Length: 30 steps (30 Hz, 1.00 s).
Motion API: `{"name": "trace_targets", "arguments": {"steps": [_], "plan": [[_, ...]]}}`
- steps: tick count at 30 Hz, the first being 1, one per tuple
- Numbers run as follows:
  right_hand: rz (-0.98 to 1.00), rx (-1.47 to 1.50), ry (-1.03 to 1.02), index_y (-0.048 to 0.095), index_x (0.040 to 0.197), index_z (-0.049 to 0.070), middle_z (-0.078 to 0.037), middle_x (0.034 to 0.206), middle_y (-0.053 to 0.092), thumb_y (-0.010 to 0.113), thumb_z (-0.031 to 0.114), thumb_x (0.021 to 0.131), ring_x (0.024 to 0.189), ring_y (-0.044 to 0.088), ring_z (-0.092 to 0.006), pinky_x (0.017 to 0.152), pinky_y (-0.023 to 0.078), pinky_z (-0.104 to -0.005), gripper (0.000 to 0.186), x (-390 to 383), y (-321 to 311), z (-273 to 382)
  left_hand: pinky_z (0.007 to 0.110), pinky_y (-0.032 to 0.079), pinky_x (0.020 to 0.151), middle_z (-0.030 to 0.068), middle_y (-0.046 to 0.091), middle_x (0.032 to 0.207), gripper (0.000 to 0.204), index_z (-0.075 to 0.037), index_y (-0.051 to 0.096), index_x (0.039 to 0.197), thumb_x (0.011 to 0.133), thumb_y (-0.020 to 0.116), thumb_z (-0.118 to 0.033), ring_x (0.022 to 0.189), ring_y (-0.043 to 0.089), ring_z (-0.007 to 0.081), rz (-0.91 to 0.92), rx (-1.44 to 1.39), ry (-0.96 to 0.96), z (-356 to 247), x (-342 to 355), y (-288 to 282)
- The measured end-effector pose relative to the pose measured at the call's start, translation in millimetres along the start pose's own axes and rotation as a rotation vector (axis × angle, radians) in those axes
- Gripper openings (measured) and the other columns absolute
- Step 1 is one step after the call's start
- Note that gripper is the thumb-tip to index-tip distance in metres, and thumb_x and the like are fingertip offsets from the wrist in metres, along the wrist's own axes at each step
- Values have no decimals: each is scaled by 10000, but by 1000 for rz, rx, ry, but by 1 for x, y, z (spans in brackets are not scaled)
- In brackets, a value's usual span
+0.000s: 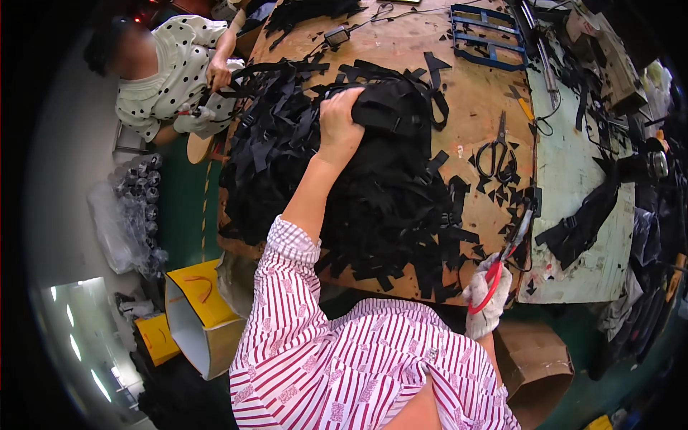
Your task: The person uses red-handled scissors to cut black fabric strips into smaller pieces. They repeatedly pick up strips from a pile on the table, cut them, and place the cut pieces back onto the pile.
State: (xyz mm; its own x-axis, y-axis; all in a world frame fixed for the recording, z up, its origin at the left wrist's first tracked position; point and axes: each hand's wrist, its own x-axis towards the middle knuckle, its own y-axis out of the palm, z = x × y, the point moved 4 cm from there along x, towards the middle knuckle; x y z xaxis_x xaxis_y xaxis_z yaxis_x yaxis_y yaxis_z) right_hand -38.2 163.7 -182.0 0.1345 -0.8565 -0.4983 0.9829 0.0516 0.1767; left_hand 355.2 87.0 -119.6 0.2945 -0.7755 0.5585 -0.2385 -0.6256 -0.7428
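Observation:
My left hand [340,122] is closed on the edge of a black fabric piece [390,109] with a strap and buckle. It is above a large heap of black webbing straps [387,208] on the wooden table [473,154]. Low at the table's right front, my right hand [487,295], in a white knit glove, grips red-handled scissors [494,276]. Their blades point up and away, towards a small black block [532,197] at the table's edge. Dark-handled scissors [497,154] lie on the table among small black scraps.
Across the far left sits a co-worker [172,64] in a dotted top, handling a black strap. A blue metal frame [487,36] and a yellow-handled cutter [525,107] lie at the far right. Yellow bags [204,287] and a cardboard box [534,351] flank me. A pale green table [580,265] adjoins on the right.

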Motion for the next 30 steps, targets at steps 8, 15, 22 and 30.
{"name": "trace_targets", "arguments": {"steps": [8, 15, 22, 30], "plan": [[-131, 133, -231, 425, 1205, 26, -76, 895, 535, 608, 77, 797, 485, 469, -97, 415, 409, -205, 450, -2, -14, 5, 325, 397, 796, 75, 651, 971, 253, -74, 616, 946, 704, 675, -116, 867, 600, 236, -261, -264, 336, -121, 3, -76], [-185, 182, -275, 401, 1228, 75, -6, 822, 465, 594, 121, 832, 512, 403, -52, 410, 360, -174, 443, -19, -45, -27, 367, 339, 953, 34, 615, 1128, 272, -95, 619, 945, 690, 603, -1, 1056, 553, 212, 393, 49, 434, -103, -133, -24], [-163, 144, -388, 394, 1220, 55, -65, 941, 505, 622, 134, 820, 546, 469, -81, 431, 401, -192, 468, -62, -62, -59, 428, 237, 1092, 70, 491, 1321, 504, -96, 601, 1105, 659, 527, 127, 1303, 374, 248, 428, 101, 342, -87, -210, -22], [-67, 111, -378, 414, 1154, 42, -44, 844, 513, 627, 81, 800, 487, 488, -92, 417, 419, -207, 414, -129, -74, -95, 454, 270, 1079, 107, 425, 1374, 503, -155, 566, 1220, 771, 494, 61, 1318, 342, 301, 271, 282, 302, -57, -244, -54]]}}
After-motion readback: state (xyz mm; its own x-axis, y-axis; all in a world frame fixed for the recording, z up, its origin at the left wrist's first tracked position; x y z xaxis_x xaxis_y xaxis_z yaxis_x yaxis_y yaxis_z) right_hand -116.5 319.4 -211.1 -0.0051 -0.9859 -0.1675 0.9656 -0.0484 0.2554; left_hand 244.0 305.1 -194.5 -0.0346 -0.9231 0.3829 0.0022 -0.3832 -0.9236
